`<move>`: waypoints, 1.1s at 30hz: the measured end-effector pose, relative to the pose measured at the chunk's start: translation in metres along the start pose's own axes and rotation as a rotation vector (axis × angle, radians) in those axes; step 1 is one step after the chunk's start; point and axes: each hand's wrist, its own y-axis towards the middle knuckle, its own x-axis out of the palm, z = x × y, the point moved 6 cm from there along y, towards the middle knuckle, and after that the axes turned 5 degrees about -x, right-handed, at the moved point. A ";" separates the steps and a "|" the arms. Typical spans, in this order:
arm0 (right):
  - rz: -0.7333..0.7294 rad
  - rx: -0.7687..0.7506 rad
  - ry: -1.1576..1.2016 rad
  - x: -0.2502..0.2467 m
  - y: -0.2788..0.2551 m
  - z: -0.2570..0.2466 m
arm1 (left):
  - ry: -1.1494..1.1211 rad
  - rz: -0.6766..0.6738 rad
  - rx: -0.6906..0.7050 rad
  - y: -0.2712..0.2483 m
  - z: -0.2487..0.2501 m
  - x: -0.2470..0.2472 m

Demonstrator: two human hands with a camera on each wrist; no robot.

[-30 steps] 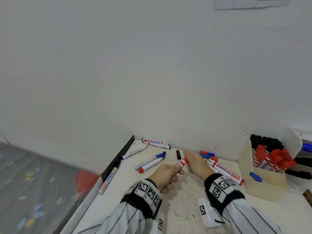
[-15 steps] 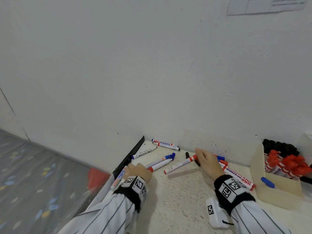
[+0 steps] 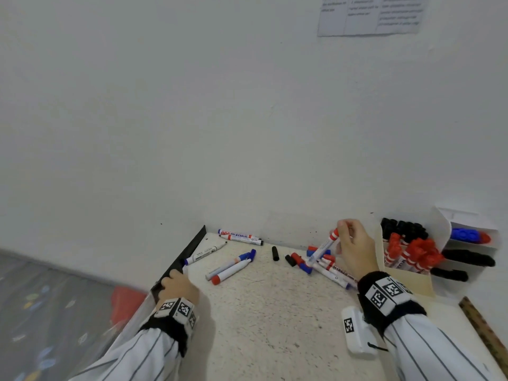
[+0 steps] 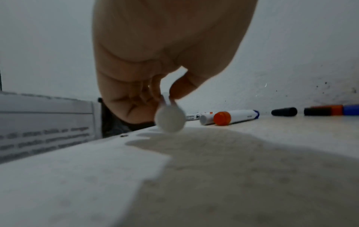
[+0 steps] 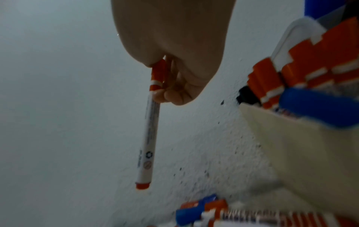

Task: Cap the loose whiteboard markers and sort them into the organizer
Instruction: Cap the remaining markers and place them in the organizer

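White wall (image 3: 247, 133), speckled table (image 3: 275, 312) in a corner. Right hand (image 3: 354, 254) is pinching a red marker (image 3: 323, 248) by its capped end, barrel hanging down and clear of the table. The wrist view confirms fingers curled on the cap, red plug at the bottom. Half a second ago that marker was low over the table; a second ago both hands were on it mid-table. So I read it as capped and done, now going right to the organizer (image 3: 404, 281), which is just beside the hand. Left hand (image 3: 180, 287) has split off to the near-left edge and pinches a white marker (image 4: 170, 121) between thumb and fingertips, barely off the surface. Probably the next one to cap; its colour is hidden. Counts: one marker per hand. Five loose on the left half: two at the far wall (image 3: 239, 235), one by the black strip (image 3: 204, 253), tip looks bare, and a blue/red pair (image 3: 231, 266) mid-table. One lone black cap (image 3: 275, 253), and a second one (image 3: 290, 260) at the edge of the pile (image 3: 330, 268) under the right hand. The pile itself is too tangled to count. Organizer holds a black row far and a red row nearer, both too blurred for totals. Side shelf (image 3: 467, 237) has blue on top and two black tiers below. Plenty left to do.
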 end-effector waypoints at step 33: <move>-0.104 0.012 -0.469 -0.109 0.035 0.016 | -0.205 -0.284 0.477 -0.069 0.115 0.060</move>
